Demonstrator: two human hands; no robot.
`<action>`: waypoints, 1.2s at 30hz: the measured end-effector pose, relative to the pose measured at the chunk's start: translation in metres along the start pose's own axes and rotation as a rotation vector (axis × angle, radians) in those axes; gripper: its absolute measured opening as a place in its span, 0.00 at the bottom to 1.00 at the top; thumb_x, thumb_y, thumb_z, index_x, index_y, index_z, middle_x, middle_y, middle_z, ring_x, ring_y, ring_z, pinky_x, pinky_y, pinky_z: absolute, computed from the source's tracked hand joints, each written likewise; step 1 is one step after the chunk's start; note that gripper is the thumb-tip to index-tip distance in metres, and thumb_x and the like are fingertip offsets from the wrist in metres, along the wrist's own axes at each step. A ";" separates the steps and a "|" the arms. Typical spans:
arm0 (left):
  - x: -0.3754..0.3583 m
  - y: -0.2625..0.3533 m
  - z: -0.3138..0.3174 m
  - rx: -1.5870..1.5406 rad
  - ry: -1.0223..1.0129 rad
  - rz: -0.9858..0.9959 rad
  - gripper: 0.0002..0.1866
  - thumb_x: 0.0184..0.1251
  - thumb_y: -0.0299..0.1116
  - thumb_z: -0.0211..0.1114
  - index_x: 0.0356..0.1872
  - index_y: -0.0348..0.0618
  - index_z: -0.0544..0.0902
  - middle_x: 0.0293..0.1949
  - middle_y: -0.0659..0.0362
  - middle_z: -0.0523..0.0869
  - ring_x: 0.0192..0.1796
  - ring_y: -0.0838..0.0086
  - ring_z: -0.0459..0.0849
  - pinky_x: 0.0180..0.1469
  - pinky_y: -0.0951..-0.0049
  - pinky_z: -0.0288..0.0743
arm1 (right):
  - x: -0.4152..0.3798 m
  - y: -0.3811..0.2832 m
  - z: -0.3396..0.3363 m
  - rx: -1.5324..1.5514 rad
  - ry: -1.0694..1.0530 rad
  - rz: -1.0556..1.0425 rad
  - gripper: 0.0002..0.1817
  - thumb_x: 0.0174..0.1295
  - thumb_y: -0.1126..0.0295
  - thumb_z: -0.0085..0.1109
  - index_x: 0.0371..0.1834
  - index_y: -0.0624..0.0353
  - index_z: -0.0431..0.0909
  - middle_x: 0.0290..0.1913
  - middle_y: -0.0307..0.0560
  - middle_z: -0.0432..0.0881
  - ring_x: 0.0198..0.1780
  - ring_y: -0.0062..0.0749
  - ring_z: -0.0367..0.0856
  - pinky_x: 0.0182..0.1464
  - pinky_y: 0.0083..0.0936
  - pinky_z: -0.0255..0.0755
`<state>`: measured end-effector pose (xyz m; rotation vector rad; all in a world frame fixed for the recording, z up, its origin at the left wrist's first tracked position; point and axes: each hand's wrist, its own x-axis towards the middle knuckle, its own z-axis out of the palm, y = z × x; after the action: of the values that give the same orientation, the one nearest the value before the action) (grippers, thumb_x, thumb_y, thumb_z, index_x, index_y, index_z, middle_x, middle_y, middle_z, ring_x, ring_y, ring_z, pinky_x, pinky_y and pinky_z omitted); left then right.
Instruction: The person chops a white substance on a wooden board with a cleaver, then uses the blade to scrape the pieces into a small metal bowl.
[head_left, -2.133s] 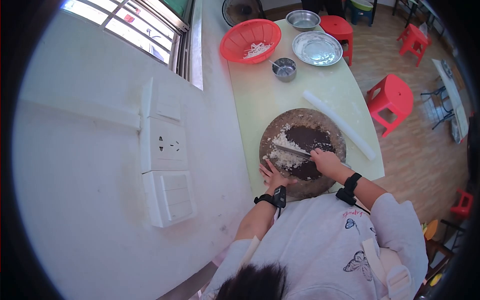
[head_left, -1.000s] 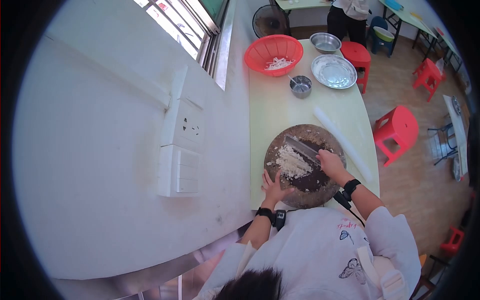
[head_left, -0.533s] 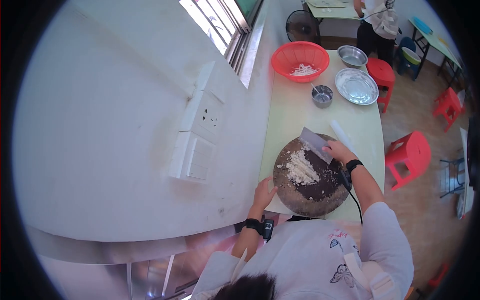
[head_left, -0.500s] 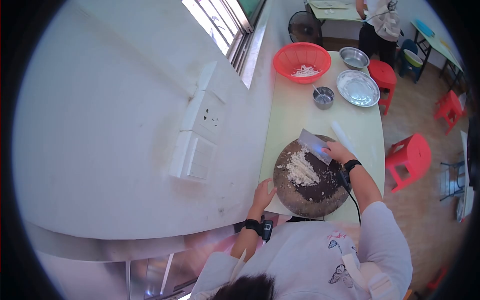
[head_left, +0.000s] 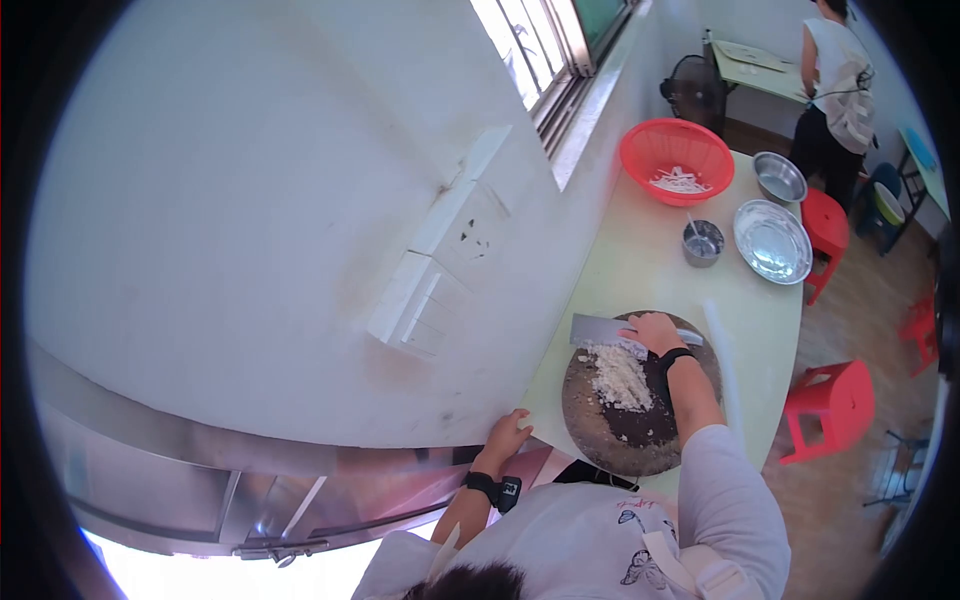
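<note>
My right hand (head_left: 655, 332) is wrapped round a cleaver, whose broad blade (head_left: 598, 331) points left over the far side of a round chopping board (head_left: 590, 425). Below the blade lies a heap of finely chopped whitish food (head_left: 620, 380), with loose crumbs scattered around it. I cannot make out which food it is. My left hand (head_left: 508, 434) rests at the table's near left corner, apart from the board and holding nothing; its fingers lie on the edge. Each wrist wears a black strap.
On the pale table (head_left: 650, 275) stand a red basket (head_left: 677, 150) with white strips inside, a small metal pot (head_left: 703, 245), a metal basin (head_left: 780, 177) and a metal plate (head_left: 772, 242). A white rod-like thing (head_left: 724, 365) lies right of the board. Red stools (head_left: 835, 410) and another person (head_left: 840, 90) are beyond.
The cleaver has turned from slanting to nearly level, with my right hand now gripping it from above. My left hand has drawn back from beside the board to the table corner. The view has shifted.
</note>
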<state>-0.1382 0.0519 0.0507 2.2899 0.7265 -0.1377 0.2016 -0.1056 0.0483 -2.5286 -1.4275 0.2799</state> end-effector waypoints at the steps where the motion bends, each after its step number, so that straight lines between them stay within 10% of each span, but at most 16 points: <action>1: -0.005 -0.003 -0.002 -0.006 -0.004 -0.045 0.19 0.54 0.37 0.57 0.47 0.42 0.69 0.45 0.49 0.76 0.49 0.57 0.73 0.51 0.65 0.66 | 0.006 -0.003 0.000 -0.029 -0.010 -0.084 0.27 0.55 0.42 0.38 0.28 0.58 0.73 0.23 0.51 0.77 0.30 0.44 0.77 0.35 0.37 0.69; 12: -0.027 -0.023 0.012 -0.195 0.043 -0.106 0.19 0.56 0.35 0.57 0.48 0.40 0.69 0.45 0.48 0.76 0.49 0.58 0.74 0.52 0.67 0.66 | 0.018 -0.022 -0.011 -0.165 -0.202 -0.659 0.22 0.59 0.49 0.37 0.22 0.52 0.74 0.22 0.45 0.75 0.25 0.40 0.76 0.28 0.35 0.69; 20: -0.008 -0.007 0.016 -0.185 -0.003 -0.085 0.19 0.54 0.36 0.57 0.48 0.42 0.69 0.44 0.49 0.76 0.49 0.58 0.74 0.51 0.66 0.66 | -0.036 0.011 -0.047 -0.082 0.077 -0.808 0.21 0.50 0.49 0.51 0.12 0.52 0.72 0.21 0.44 0.69 0.19 0.41 0.71 0.25 0.33 0.67; 25: 0.024 0.017 0.028 -0.147 0.005 0.122 0.19 0.55 0.35 0.56 0.49 0.46 0.68 0.43 0.51 0.77 0.48 0.57 0.72 0.51 0.64 0.65 | -0.096 0.028 -0.048 -0.156 0.028 -0.712 0.17 0.43 0.63 0.57 0.39 0.48 0.74 0.28 0.43 0.68 0.29 0.36 0.71 0.28 0.30 0.67; 36: 0.084 0.056 0.066 -0.018 0.153 0.188 0.27 0.54 0.35 0.55 0.56 0.41 0.59 0.57 0.51 0.62 0.60 0.57 0.59 0.59 0.59 0.56 | -0.191 -0.030 -0.016 0.219 0.520 0.174 0.10 0.48 0.73 0.54 0.35 0.52 0.76 0.27 0.46 0.69 0.25 0.39 0.72 0.25 0.31 0.67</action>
<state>-0.0306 0.0145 0.0114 2.3561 0.5818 0.1317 0.0844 -0.2558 0.0832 -2.3125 -0.9280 -0.1774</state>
